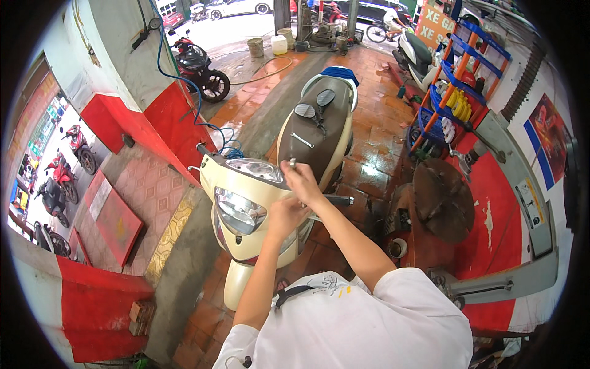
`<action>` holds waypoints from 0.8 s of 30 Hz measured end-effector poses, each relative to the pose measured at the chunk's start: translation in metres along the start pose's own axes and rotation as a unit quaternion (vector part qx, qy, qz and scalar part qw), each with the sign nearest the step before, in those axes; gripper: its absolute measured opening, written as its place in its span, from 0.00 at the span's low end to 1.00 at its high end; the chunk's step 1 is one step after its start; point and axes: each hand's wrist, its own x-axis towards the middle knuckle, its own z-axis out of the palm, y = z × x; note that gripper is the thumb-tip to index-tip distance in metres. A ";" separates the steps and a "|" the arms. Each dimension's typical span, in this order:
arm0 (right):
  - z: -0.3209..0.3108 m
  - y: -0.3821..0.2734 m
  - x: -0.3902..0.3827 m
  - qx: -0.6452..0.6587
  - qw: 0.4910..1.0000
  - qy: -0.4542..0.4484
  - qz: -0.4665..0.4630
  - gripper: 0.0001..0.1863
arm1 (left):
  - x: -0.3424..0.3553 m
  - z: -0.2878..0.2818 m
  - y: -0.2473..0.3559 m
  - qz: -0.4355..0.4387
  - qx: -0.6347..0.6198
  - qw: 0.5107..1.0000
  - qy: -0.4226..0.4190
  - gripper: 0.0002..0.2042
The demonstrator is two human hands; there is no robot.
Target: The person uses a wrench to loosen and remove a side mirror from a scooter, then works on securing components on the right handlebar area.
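Small metal piece [292, 162] pinched in right hand [299, 184] over front of cream scooter [275, 192]; left hand [286, 215] curled over scooter's front, whether anything is gripped cannot be told. Wrench [302, 140], two mirrors [325, 97] laid on scooter's brown seat [334, 122].

Loose: two mirrors [304, 111] [326, 97], one wrench [302, 140]

L hand [286, 216] partly hidden by R forearm [351, 237]; metal bit [292, 162] in R hand [300, 181] too small to ID; shirt [362, 326] cut off btm.
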 end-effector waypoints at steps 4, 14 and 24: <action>-0.004 0.013 -0.005 -0.019 0.981 -0.191 0.007 0.22 | 0.002 0.002 -0.001 0.068 -0.039 0.996 0.036 0.11; -0.017 -0.009 -0.021 0.024 0.991 0.130 0.015 0.26 | -0.005 0.002 0.009 0.011 -0.070 0.997 0.016 0.19; -0.047 -0.001 -0.025 0.278 0.942 0.186 0.001 0.26 | 0.005 -0.015 0.004 -0.021 -0.085 0.993 -0.073 0.18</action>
